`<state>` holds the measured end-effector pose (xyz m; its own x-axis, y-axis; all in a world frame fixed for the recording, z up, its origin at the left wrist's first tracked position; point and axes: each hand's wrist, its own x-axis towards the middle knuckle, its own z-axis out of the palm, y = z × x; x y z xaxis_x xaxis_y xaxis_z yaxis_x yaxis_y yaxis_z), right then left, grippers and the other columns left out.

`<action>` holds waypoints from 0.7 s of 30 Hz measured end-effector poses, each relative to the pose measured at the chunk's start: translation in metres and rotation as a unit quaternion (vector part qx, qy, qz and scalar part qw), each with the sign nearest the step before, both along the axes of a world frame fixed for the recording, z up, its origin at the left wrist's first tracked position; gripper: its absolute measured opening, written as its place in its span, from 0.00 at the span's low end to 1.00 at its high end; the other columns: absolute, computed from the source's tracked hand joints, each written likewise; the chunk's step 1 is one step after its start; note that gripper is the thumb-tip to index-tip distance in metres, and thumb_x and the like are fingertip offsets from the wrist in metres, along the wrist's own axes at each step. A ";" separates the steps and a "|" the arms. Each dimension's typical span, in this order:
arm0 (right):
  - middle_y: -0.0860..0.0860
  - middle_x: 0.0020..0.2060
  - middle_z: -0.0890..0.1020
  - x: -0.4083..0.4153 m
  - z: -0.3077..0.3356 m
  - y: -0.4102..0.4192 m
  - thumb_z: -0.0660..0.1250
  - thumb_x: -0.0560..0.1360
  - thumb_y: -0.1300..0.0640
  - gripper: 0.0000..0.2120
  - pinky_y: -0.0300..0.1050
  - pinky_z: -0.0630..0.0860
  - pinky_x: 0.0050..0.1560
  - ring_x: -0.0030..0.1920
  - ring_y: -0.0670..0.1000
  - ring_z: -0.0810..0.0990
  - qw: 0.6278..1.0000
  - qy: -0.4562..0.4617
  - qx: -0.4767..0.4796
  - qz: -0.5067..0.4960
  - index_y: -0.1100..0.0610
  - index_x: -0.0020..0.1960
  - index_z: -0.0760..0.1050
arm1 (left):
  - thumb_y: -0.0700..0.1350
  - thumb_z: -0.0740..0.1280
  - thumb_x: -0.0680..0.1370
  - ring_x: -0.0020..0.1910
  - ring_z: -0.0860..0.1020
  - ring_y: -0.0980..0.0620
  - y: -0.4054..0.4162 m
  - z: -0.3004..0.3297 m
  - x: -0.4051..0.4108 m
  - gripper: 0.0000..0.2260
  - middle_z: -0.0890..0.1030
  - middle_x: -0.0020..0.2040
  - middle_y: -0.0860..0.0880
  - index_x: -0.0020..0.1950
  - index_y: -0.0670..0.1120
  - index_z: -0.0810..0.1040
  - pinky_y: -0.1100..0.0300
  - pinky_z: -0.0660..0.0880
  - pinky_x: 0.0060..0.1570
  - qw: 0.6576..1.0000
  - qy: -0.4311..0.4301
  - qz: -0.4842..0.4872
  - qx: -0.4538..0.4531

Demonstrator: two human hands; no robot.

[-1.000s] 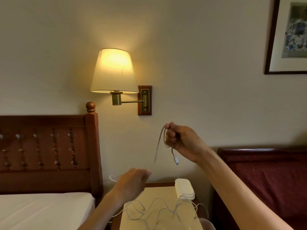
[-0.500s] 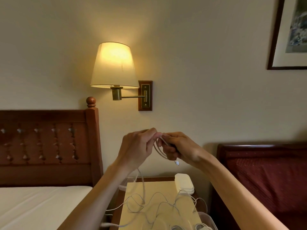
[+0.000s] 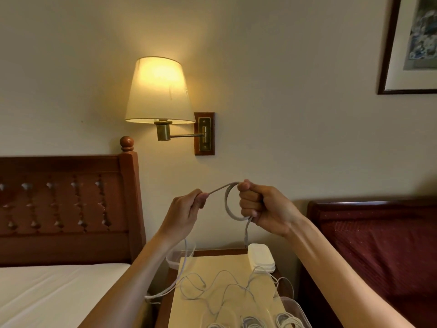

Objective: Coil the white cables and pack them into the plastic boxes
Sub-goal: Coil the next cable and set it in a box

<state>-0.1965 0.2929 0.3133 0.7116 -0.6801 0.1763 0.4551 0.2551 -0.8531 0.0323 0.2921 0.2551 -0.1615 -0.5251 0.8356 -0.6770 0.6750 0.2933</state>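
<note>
One loop of white cable (image 3: pixel 228 202) now hangs from the right hand (image 3: pixel 262 207), fingers curled round it; the left hand (image 3: pixel 186 209) (touching the right a moment ago) pinches the strand, drawn apart leftward. Coiling proceeds above the tabletop (image 3: pixel 212 263); slack trails below.

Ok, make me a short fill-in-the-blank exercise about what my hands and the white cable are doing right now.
1. The right hand grips a small ____ of thin white cable.
2. The left hand pinches the cable's straight stretch between thumb and ____.
3. On the wall above the hands, the cream-shaded wall lamp is switched ____.

Missing words: loop; fingers; on
</note>
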 end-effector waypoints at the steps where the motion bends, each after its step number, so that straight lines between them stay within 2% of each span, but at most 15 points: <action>1: 0.45 0.25 0.60 -0.005 0.002 -0.002 0.49 0.83 0.57 0.16 0.37 0.58 0.25 0.27 0.45 0.52 1.000 -0.022 0.012 -0.003 0.55 0.40 0.68 | 0.58 0.53 0.83 0.30 0.73 0.53 -0.002 -0.009 0.009 0.18 0.73 0.32 0.55 0.41 0.48 0.71 0.61 0.68 0.33 1.000 0.007 0.008 0.015; 3: 0.46 0.25 0.60 -0.016 0.008 -0.007 0.50 0.83 0.57 0.15 0.37 0.59 0.24 0.27 0.45 0.52 0.998 -0.061 0.029 -0.010 0.55 0.40 0.68 | 0.58 0.54 0.83 0.31 0.73 0.53 -0.005 -0.031 0.029 0.16 0.73 0.33 0.57 0.41 0.51 0.71 0.60 0.68 0.34 0.998 0.026 0.034 0.053; 6: 0.46 0.25 0.62 -0.025 0.013 -0.013 0.50 0.83 0.56 0.15 0.36 0.63 0.25 0.24 0.44 0.57 0.996 -0.083 0.031 -0.014 0.56 0.40 0.69 | 0.46 0.59 0.83 0.34 0.74 0.54 -0.003 -0.055 0.043 0.10 0.76 0.35 0.57 0.42 0.53 0.74 0.62 0.69 0.36 0.982 0.068 0.101 0.142; 7: 0.47 0.26 0.64 -0.024 0.013 -0.013 0.50 0.83 0.56 0.15 0.36 0.66 0.25 0.24 0.44 0.61 0.997 -0.076 0.020 -0.019 0.57 0.41 0.69 | 0.44 0.60 0.83 0.35 0.75 0.55 0.001 -0.056 0.039 0.11 0.77 0.37 0.56 0.42 0.55 0.75 0.61 0.71 0.37 0.972 0.042 0.127 0.195; 9: 0.50 0.28 0.70 -0.017 0.010 -0.016 0.50 0.84 0.56 0.15 0.39 0.72 0.30 0.27 0.47 0.69 0.997 -0.035 -0.034 -0.055 0.58 0.43 0.70 | 0.44 0.60 0.82 0.39 0.77 0.57 0.014 -0.049 0.017 0.14 0.78 0.39 0.58 0.39 0.57 0.74 0.61 0.74 0.42 0.936 -0.113 0.122 0.312; 10: 0.52 0.30 0.73 -0.014 0.008 -0.017 0.50 0.84 0.56 0.16 0.40 0.74 0.33 0.29 0.49 0.73 0.993 -0.004 -0.079 -0.086 0.58 0.44 0.71 | 0.46 0.60 0.82 0.38 0.78 0.56 0.022 -0.041 0.002 0.14 0.78 0.37 0.57 0.37 0.55 0.74 0.60 0.73 0.42 0.917 -0.186 0.079 0.345; 11: 0.55 0.33 0.76 -0.010 0.005 -0.018 0.50 0.85 0.56 0.16 0.42 0.76 0.36 0.32 0.51 0.77 0.984 0.025 -0.127 -0.120 0.59 0.45 0.71 | 0.50 0.60 0.82 0.34 0.76 0.54 0.032 -0.031 -0.013 0.14 0.77 0.34 0.56 0.36 0.52 0.75 0.59 0.71 0.39 0.907 -0.222 0.019 0.357; 12: 0.57 0.35 0.79 -0.006 0.002 -0.018 0.50 0.85 0.56 0.16 0.44 0.77 0.40 0.35 0.54 0.80 0.973 0.049 -0.170 -0.147 0.60 0.46 0.72 | 0.52 0.60 0.82 0.30 0.73 0.52 0.043 -0.019 -0.025 0.16 0.75 0.31 0.52 0.36 0.49 0.75 0.57 0.69 0.36 0.911 -0.222 -0.043 0.345; 14: 0.61 0.38 0.81 -0.003 -0.005 -0.019 0.51 0.84 0.56 0.16 0.48 0.79 0.43 0.39 0.58 0.82 0.957 0.081 -0.219 -0.172 0.62 0.46 0.73 | 0.49 0.61 0.82 0.27 0.68 0.49 0.060 0.008 -0.037 0.17 0.72 0.29 0.46 0.35 0.44 0.74 0.58 0.64 0.31 0.933 -0.163 -0.133 0.293; 16: 0.62 0.38 0.82 0.000 -0.011 -0.016 0.52 0.84 0.56 0.16 0.49 0.80 0.43 0.39 0.59 0.83 0.944 0.114 -0.258 -0.172 0.63 0.46 0.73 | 0.45 0.62 0.82 0.27 0.67 0.55 0.067 0.029 -0.039 0.15 0.71 0.28 0.52 0.35 0.48 0.74 0.63 0.63 0.30 0.953 -0.114 -0.169 0.224; 18: 0.60 0.36 0.83 0.003 -0.016 -0.012 0.53 0.84 0.56 0.17 0.48 0.80 0.43 0.37 0.58 0.83 0.923 0.159 -0.310 -0.161 0.63 0.46 0.74 | 0.45 0.61 0.82 0.27 0.68 0.58 0.065 0.042 -0.036 0.15 0.71 0.29 0.57 0.36 0.56 0.73 0.66 0.63 0.31 0.976 -0.080 -0.148 0.140; 21: 0.55 0.29 0.78 0.007 -0.019 -0.005 0.53 0.84 0.55 0.18 0.45 0.74 0.36 0.29 0.53 0.76 0.897 0.195 -0.364 -0.157 0.60 0.43 0.76 | 0.49 0.60 0.83 0.28 0.70 0.55 0.052 0.047 -0.031 0.13 0.72 0.30 0.56 0.38 0.57 0.71 0.64 0.65 0.31 0.994 -0.049 -0.082 0.046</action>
